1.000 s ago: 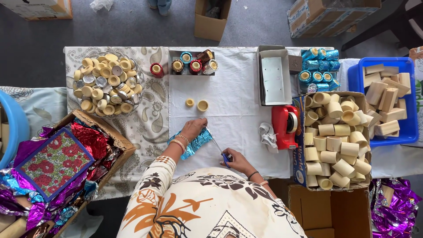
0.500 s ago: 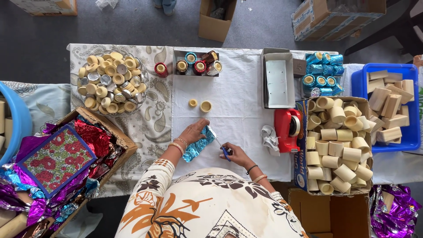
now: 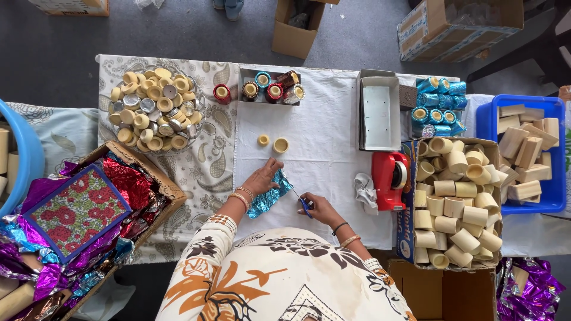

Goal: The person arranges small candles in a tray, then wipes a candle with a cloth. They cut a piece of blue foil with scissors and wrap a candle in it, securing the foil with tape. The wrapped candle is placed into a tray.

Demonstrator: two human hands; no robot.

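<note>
My left hand [image 3: 260, 179] presses down on a crinkled sheet of blue foil [image 3: 269, 195] lying on the white cloth near the table's front edge. My right hand [image 3: 321, 209] grips a small pair of blue-handled scissors [image 3: 301, 201], whose thin blades point up-left at the foil's right edge. Two small cream cups [image 3: 273, 143] stand just beyond the left hand's fingertips.
A glass bowl of cream and foil-wrapped cups [image 3: 153, 110] sits back left. A small tray of wrapped cups [image 3: 270, 89], a white box [image 3: 380, 113], a red tape dispenser [image 3: 390, 178], a carton of cream tubes [image 3: 455, 202], a blue bin of wooden blocks [image 3: 529, 148] and a box of coloured foil [image 3: 89, 208] surround the cloth.
The left hand and foil have shifted slightly right and forward on the cloth. The right hand with the scissors stays at the foil's right edge.
</note>
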